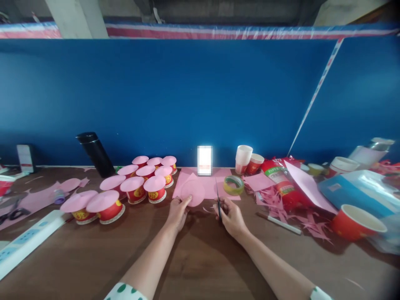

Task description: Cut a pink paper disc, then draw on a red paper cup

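1. Pink paper disc: near the middle of the table, over pink sheets; its near left edge is in the left hand.
2. Left hand: narrow, thumb on top of the disc, pinching it.
3. Right hand: closed around dark-handled scissors, blades directed away from the wearer. Blade opening: cannot tell.
4. Pixelated bright screen: upright behind the disc, before the blue panel.
5. Tape roll: lying flat at the right end of the sheets, beyond the right hand.
6. Red cups with pink disc tops: grouped left of the sheets; black bottle behind them, appearing tilted.
7. White power strip: at the left, nearer the wearer than the second pair of scissors.
8. White cups: nested, upright, beside a red-and-white cup stack.
9. Right side: pink scraps, red packet, white pen, blue package and tilted red cup.
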### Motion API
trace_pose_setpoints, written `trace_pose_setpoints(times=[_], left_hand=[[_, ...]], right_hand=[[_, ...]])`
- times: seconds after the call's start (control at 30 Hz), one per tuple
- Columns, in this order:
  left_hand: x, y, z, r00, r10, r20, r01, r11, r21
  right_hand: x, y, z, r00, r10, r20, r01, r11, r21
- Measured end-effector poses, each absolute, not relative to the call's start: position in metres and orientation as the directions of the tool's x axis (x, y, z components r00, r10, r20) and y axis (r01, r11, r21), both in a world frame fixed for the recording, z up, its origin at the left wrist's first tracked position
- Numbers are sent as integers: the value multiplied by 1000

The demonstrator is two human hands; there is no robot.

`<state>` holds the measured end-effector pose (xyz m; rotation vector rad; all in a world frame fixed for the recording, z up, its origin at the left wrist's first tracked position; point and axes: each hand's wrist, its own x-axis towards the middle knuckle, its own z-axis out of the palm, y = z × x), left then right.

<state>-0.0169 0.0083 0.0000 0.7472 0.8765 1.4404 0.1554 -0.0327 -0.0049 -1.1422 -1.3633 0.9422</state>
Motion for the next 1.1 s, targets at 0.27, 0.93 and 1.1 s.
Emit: trace_pose_setpoints(times=[0.27,0.93,1.1], left_hand=[[-15,9,-3,-44,999,16,-479,-35,877],[-16,17,-22,-125,985,122,-261,-152,953],[-15,14,-21,-186,972,142,-202,-179,963]], right_hand=[[160,-34,-4,22,942,335,307,313,-899],[167,-40,0,43,891,452,580,346,-737],[169,-39,-5,33,887,461,628,340,-699]])
